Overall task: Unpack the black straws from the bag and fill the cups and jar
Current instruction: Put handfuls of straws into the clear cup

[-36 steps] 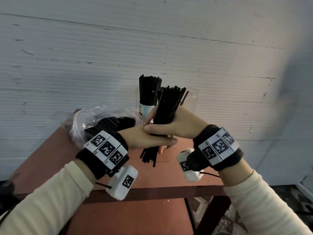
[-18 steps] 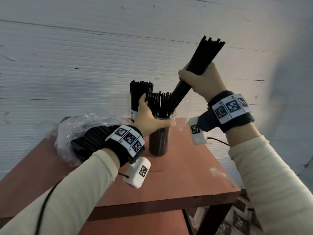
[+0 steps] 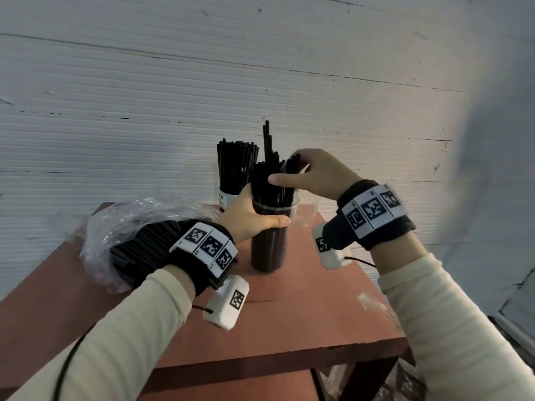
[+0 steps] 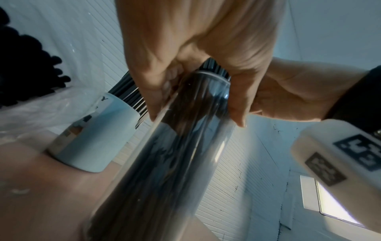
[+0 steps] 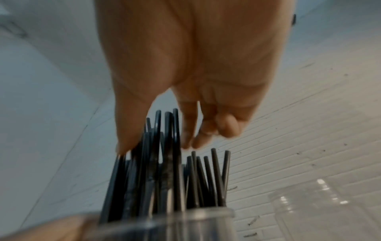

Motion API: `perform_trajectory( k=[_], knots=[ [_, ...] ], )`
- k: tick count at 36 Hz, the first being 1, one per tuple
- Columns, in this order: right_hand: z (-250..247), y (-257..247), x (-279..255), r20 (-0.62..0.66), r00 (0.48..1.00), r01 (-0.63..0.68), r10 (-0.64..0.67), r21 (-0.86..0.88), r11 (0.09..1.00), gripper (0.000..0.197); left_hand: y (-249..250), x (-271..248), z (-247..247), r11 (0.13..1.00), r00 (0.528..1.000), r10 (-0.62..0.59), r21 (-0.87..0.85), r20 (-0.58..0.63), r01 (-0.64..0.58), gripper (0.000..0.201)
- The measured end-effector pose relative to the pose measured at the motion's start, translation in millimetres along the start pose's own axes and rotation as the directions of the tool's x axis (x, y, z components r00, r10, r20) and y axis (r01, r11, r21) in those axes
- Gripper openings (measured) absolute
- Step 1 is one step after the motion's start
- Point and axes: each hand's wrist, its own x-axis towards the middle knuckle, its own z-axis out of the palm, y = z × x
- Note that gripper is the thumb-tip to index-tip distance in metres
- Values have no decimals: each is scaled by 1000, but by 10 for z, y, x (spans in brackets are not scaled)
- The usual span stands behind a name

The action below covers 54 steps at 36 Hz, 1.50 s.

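Straws (image 3: 270,180) standing in a clear cup (image 3: 269,241)

Left hand (image 3: 249,218) wraps its grip round the cup; right hand (image 3: 312,175) reaches over the straw tops, fingers loosely apart, holding nothing.

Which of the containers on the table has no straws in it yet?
The clear cup at the far right. The white cup and the clear cup gripped by the left hand hold straws.
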Motion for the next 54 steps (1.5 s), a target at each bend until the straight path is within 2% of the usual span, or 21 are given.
perform_trajectory(
  k=[3, 5, 7, 10, 12, 14, 19, 25, 29, 33, 37, 40, 42, 45, 48, 50, 52, 54],
  knots=[
    [84, -6, -4, -262, 953, 167, -152, 34, 985, 62, -14, -2, 13, 1000, 1000, -13, -12, -11, 12, 81],
    [132, -44, -6, -322, 903, 324, -284, 77, 943, 70, -16, -4, 16, 1000, 1000, -17, -23, -11, 17, 80],
    [177, -80, 11, -295, 874, 417, -387, 47, 908, 70, -10, -7, 12, 999, 1000, -18, -33, -8, 18, 77],
    [260, -98, 58, -169, 864, 466, -475, -92, 880, 53, 2, -14, 6, 999, 1000, -20, -32, -6, 19, 74],
    [299, -89, 62, -130, 884, 434, -450, -132, 891, 36, 5, -17, 4, 999, 1000, -15, -36, -9, 15, 75],
    [314, -74, 50, -153, 906, 378, -395, -131, 917, 29, 4, -20, 2, 999, 1000, -12, -35, -11, 11, 76],
    [299, -83, -2, -237, 907, 331, -348, -107, 937, 34, -6, -33, 3, 999, 1000, -9, -40, -13, 8, 78],
    [296, -104, -114, -139, 942, 273, -307, -221, 936, 41, -11, -32, 22, 997, 999, -28, -79, -28, 26, 91],
    [252, -87, -150, -181, 943, 254, -278, -149, 956, 38, -12, -30, 49, 991, 999, -43, -125, -27, 39, 93],
    [206, -123, -170, -254, 915, 295, -314, -112, 949, 38, -6, -44, 23, 991, 999, -32, -132, -17, 29, 97],
    [228, -229, -191, -348, 858, 374, -378, -81, 924, 30, 2, -109, -127, 998, 999, -33, -45, 6, 33, 119],
    [310, -370, -222, -395, 822, 431, -411, -41, 901, 20, -10, -202, -339, 999, 999, -5, 48, -49, 8, 106],
    [383, -475, -247, -407, 807, 464, -427, -9, 886, 13, -2, -290, -525, 996, 993, 54, 79, -107, -46, 84],
    [544, -625, -277, -346, 838, 472, -421, 74, 878, 10, 23, -435, -859, 982, 974, 124, 163, -190, -94, 46],
    [776, -754, -271, -200, 904, 409, -377, 155, 899, 15, 24, -584, -1201, 965, 944, 181, 236, -277, -116, 31],
    [951, -821, -243, -18, 949, 314, -316, 173, 933, 17, -14, -676, -1401, 953, 926, 196, 284, -323, -103, 27],
    [1138, -873, -202, 169, 945, 266, -280, 101, 959, 23, -73, -744, -1565, 937, 914, 197, 344, -354, -69, 28],
    [1320, -931, -162, 312, 917, 251, -250, 38, 967, 28, -162, -778, -1706, 912, 925, 153, 410, -347, 3, 29]
  ],
)
